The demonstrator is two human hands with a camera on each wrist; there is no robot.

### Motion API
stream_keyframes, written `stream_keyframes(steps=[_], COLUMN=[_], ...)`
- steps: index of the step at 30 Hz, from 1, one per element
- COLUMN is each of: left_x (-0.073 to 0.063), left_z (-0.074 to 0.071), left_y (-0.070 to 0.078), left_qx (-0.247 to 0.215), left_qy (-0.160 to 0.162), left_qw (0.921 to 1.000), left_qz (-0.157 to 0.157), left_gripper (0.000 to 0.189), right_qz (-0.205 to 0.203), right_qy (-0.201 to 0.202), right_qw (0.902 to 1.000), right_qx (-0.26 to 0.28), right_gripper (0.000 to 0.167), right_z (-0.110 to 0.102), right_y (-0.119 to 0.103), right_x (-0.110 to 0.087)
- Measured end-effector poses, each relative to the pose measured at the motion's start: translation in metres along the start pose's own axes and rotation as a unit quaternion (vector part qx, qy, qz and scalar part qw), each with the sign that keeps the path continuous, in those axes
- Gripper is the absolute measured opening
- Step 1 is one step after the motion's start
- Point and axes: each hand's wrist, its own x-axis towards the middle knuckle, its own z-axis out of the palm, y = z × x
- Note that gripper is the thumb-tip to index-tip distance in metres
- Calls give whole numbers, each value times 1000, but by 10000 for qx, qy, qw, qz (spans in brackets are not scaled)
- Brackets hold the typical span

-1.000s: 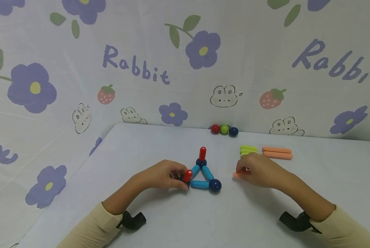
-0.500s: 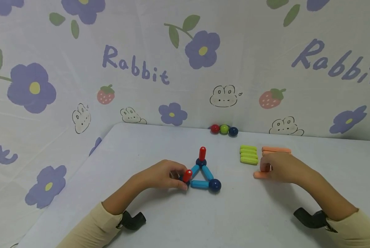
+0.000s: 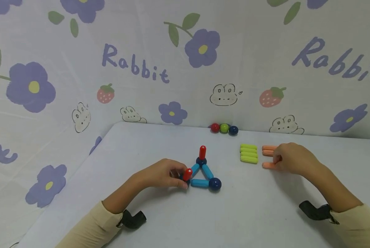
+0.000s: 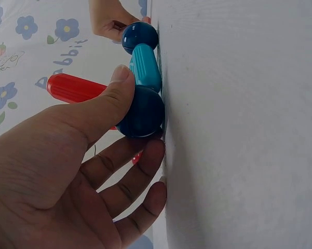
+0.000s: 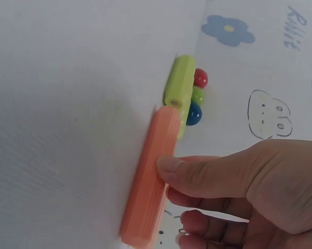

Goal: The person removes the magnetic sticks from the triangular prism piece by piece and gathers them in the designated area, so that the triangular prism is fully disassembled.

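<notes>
My left hand (image 3: 161,174) holds a dark blue ball (image 4: 143,114) at the left corner of a flat triangle, its thumb on top and fingers curled beneath. Light blue rods (image 3: 200,183) form the triangle's sides, joined by dark blue balls such as the right corner ball (image 3: 215,184). A red rod (image 3: 188,174) stands on the held ball, and another red rod (image 3: 202,152) rises from the back corner. To the right, my right hand (image 3: 294,158) pinches an orange rod (image 5: 150,176) lying along the tabletop, just in front of two other orange rods (image 3: 267,152).
Several yellow-green rods (image 3: 249,154) lie side by side, left of the orange ones. Along the back edge sit a red ball (image 3: 215,127), a green ball (image 3: 224,128) and a dark blue ball (image 3: 233,130). A printed cloth (image 3: 246,62) hangs behind the white table (image 3: 222,220).
My right hand has carried the orange rod rightward and back, from near the triangle to the other orange rods. The left hand stays on its ball.
</notes>
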Motion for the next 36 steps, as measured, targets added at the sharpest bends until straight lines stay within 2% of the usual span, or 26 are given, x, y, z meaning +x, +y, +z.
stream_keyframes(steps=[15,19,36], left_x=[-1,-1,0], left_z=[-2,-2,-1], left_y=[4,3,3], left_qx=[84,32,68], left_qy=[23,4,-17], left_qw=[9999,10000,10000], left_qz=[-52,9,-36], left_gripper=[28,27,26], right_qz=[203,302,304], right_qy=[212,255,225], right_qw=[9993,9990,9987], right_qx=[-216,-189,-344], right_gripper=[12,7,15], right_z=[2,3,3], right_y=[10,12,16], right_x=[17,18,19])
